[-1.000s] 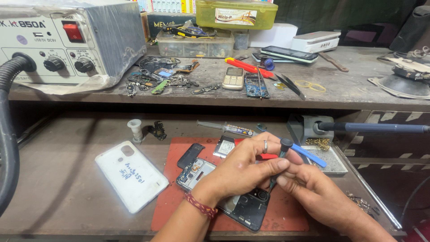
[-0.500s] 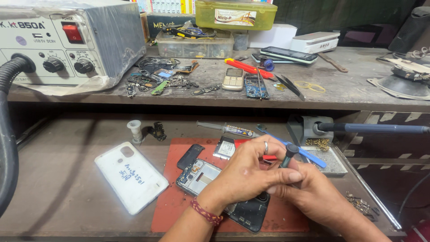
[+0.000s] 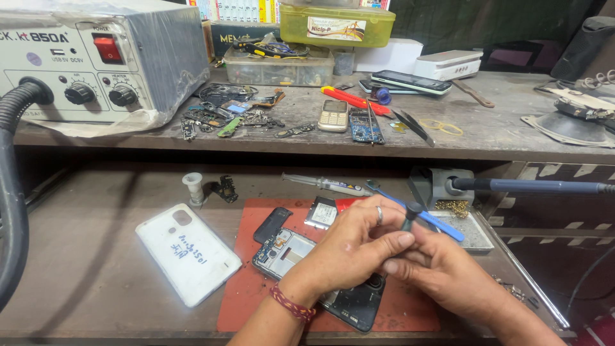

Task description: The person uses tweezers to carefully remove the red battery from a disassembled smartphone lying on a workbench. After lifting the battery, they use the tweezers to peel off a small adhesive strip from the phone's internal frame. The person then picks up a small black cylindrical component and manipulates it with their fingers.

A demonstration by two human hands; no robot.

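An opened phone (image 3: 291, 250) with its back off lies on a red mat (image 3: 246, 282) on the lower bench. My left hand (image 3: 355, 250), with a ring and a red wrist thread, rests over the phone's middle and holds it down. My right hand (image 3: 442, 272) meets it from the right and grips a dark-handled screwdriver (image 3: 410, 214) that stands nearly upright between the fingers of both hands. The tool's tip and the phone's middle are hidden under my hands.
The white back cover (image 3: 189, 253) lies left of the mat. A small white bottle (image 3: 193, 188), a syringe (image 3: 327, 184), a blue tool (image 3: 426, 218) and a soldering iron in its stand (image 3: 448, 186) sit behind. A hot-air station (image 3: 96, 61) and phone parts fill the upper shelf.
My hands have shifted slightly to the right over the phone, and the screwdriver stands a little more upright between the fingers. The view has dipped slightly.
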